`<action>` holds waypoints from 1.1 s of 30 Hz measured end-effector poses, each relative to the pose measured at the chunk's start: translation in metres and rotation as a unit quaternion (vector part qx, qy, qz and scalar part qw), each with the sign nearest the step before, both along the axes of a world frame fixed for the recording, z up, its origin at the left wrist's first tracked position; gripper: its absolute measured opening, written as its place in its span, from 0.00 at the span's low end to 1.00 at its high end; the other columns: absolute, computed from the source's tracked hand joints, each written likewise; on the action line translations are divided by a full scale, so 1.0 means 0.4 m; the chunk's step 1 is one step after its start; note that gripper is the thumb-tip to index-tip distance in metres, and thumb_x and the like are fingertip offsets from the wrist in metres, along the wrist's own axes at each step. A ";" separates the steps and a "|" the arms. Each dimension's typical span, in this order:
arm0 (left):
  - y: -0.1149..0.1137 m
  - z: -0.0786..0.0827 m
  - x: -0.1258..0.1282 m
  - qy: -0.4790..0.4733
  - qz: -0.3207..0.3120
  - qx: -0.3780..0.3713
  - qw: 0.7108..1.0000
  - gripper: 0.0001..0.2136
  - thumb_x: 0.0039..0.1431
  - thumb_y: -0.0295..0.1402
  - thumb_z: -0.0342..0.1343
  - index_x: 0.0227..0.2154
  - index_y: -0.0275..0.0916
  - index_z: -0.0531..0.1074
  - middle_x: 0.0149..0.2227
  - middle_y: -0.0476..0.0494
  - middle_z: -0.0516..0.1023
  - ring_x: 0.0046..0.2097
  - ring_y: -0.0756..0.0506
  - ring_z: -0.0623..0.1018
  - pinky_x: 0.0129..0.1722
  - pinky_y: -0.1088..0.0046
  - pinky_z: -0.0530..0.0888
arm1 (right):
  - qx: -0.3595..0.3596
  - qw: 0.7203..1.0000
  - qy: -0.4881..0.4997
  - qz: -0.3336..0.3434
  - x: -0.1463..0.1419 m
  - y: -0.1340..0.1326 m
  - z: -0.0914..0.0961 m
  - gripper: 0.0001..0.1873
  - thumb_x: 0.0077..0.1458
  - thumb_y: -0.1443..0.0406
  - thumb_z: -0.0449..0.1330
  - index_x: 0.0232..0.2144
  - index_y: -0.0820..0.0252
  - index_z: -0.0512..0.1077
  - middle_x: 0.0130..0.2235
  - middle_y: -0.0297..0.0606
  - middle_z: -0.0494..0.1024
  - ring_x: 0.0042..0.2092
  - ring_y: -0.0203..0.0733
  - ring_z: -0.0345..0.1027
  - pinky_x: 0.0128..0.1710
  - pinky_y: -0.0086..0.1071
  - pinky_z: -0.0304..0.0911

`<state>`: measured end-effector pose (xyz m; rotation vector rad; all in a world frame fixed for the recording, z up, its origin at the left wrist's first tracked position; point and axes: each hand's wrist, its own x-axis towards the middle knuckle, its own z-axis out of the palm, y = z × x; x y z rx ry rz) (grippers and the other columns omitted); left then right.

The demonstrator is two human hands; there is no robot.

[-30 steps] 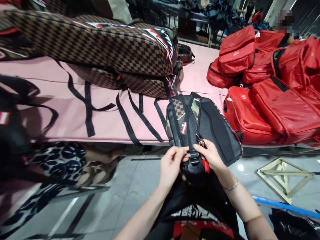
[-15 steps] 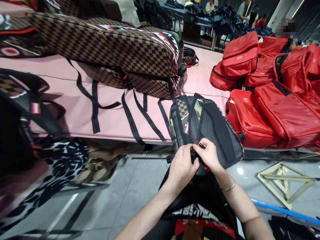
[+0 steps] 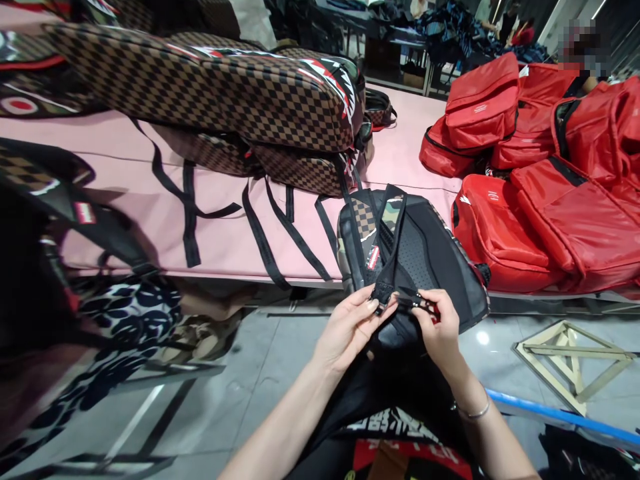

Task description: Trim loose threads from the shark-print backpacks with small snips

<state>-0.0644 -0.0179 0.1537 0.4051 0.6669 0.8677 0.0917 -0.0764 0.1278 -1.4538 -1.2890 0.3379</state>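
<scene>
A black backpack (image 3: 425,240) with checked and camouflage patches lies back panel up at the table's near edge, partly over my lap. My left hand (image 3: 347,327) is closed on the end of its black strap (image 3: 384,292), where a dark buckle-like piece shows between thumb and fingers. In my right hand (image 3: 441,327) is what looks like a small pair of thread snips (image 3: 420,301), with dark pointed blades and some red at the handle. Those blades point left toward the strap end, close to my left fingertips. My fingers hide most of the handle.
Checked backpacks (image 3: 210,87) are stacked at the back left, their loose straps (image 3: 263,233) trailing over the pink table (image 3: 215,247). Red bags (image 3: 530,220) are piled on the right. A person in a patterned garment (image 3: 130,313) is at the left. A metal frame (image 3: 570,353) stands on the floor.
My hands have moved apart, the right one to the right with the snips. The strap end now shows between my left fingers, pulled toward me.
</scene>
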 end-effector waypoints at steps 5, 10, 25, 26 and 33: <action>-0.018 -0.007 0.016 0.002 0.011 0.014 1.000 0.14 0.42 0.23 0.63 0.36 0.34 0.74 0.37 0.42 0.79 0.42 0.46 0.78 0.52 0.67 0.70 | 0.023 0.996 -0.082 0.011 -0.008 -0.002 0.019 0.07 0.54 0.67 0.55 0.37 0.57 0.68 0.34 0.39 0.73 0.37 0.41 0.67 0.37 0.36 0.65; -0.029 -0.010 0.021 0.027 0.022 0.035 0.999 0.15 0.42 0.25 0.64 0.37 0.34 0.74 0.37 0.44 0.79 0.41 0.47 0.78 0.53 0.67 0.70 | 0.035 0.991 -0.128 -0.011 -0.003 0.001 0.022 0.04 0.55 0.68 0.55 0.33 0.57 0.70 0.31 0.39 0.74 0.35 0.42 0.68 0.36 0.37 0.64; -0.036 -0.012 0.032 0.053 0.021 0.032 0.998 0.15 0.41 0.27 0.65 0.36 0.36 0.74 0.34 0.46 0.79 0.38 0.49 0.78 0.51 0.69 0.71 | 0.048 0.990 -0.132 0.010 -0.003 0.009 0.023 0.05 0.55 0.68 0.54 0.34 0.57 0.70 0.32 0.39 0.74 0.35 0.42 0.69 0.37 0.37 0.65; -0.036 -0.011 0.032 0.056 0.022 0.030 0.998 0.15 0.41 0.27 0.65 0.36 0.36 0.74 0.34 0.46 0.79 0.38 0.49 0.78 0.51 0.69 0.71 | 0.049 0.990 -0.133 0.010 -0.002 0.010 0.021 0.05 0.55 0.68 0.54 0.34 0.57 0.70 0.32 0.39 0.75 0.34 0.42 0.69 0.36 0.37 0.65; -0.039 -0.010 0.028 0.110 0.017 0.020 0.994 0.20 0.38 0.31 0.68 0.38 0.36 0.73 0.36 0.44 0.79 0.39 0.46 0.78 0.49 0.69 0.72 | 0.037 0.997 -0.069 -0.010 -0.005 0.002 0.017 0.05 0.54 0.66 0.55 0.34 0.57 0.69 0.31 0.38 0.74 0.34 0.41 0.68 0.34 0.35 0.65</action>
